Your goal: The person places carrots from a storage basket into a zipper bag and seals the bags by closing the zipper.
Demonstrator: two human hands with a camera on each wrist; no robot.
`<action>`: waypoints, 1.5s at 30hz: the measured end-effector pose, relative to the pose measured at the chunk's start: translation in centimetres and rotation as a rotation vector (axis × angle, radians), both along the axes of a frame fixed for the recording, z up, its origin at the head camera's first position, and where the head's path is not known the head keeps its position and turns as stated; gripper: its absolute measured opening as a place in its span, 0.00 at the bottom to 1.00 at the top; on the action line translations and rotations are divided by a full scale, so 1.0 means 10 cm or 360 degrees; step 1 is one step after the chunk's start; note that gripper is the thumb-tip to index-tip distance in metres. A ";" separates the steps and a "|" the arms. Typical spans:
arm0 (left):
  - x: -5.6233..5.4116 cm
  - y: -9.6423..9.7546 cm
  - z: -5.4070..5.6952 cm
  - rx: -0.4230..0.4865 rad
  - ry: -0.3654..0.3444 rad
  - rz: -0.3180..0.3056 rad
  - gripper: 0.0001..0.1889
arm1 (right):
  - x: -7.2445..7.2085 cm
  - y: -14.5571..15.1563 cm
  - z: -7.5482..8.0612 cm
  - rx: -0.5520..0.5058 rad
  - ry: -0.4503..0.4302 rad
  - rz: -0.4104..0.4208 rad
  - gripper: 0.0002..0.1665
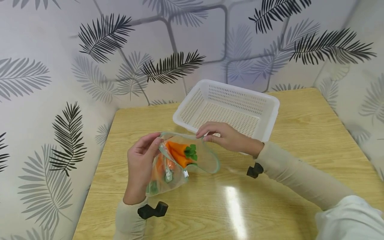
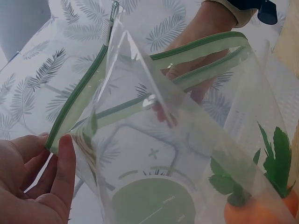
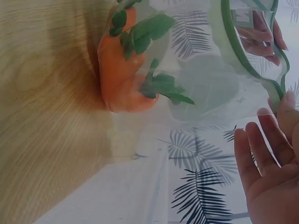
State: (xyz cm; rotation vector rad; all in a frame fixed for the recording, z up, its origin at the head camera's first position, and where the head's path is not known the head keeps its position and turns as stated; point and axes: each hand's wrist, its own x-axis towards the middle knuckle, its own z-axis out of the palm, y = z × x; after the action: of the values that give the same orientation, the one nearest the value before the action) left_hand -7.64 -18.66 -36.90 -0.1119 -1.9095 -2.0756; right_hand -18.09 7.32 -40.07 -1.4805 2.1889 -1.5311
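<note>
A clear zip bag with a green-edged mouth hangs between both hands, low over the table. Inside it lie orange carrots with green leaves, also visible through the plastic in the right wrist view. My left hand pinches the left end of the bag's rim between thumb and fingers. At the other end, my right hand pinches the rim with thumb and forefinger. The green zip edges stand apart, so the mouth gapes. A white zip slider shows on the rim.
Behind the bag and right hand, a white perforated plastic basket stands on the wooden table. A wall covered in leaf patterns borders the table's back. Black straps with small mounts sit on both wrists.
</note>
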 end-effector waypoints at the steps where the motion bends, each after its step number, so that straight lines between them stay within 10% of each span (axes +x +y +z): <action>1: 0.00 0.00 0.00 0.0004 0.0003 -0.0007 0.11 | 0.02 -0.01 0.01 -0.0014 0.0000 -0.0003 0.12; 14: 0.07 -0.18 0.08 -0.0237 -0.0055 -0.0078 0.13 | 0.34 -0.09 0.38 -0.0264 0.0060 -0.0244 0.07; 26: 0.15 -0.46 0.02 -0.0424 0.0008 -0.0282 0.12 | 0.31 -0.10 0.46 -0.0505 0.0087 -0.0437 0.04; 38: 0.55 -0.70 -0.05 -0.0638 0.0238 -0.1235 0.39 | 0.18 -0.13 0.52 -0.0690 0.0189 -0.0607 0.03; 45: 0.71 -0.39 0.09 -0.0865 0.0309 -0.1027 0.57 | 0.16 -0.18 0.51 -0.0711 0.0143 -0.0623 0.03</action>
State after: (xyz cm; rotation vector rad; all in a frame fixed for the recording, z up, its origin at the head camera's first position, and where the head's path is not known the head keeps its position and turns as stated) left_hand -0.56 -22.54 -35.97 -1.1357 -2.4676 -1.6953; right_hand -16.53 5.49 -34.98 -1.2817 2.4072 -2.2417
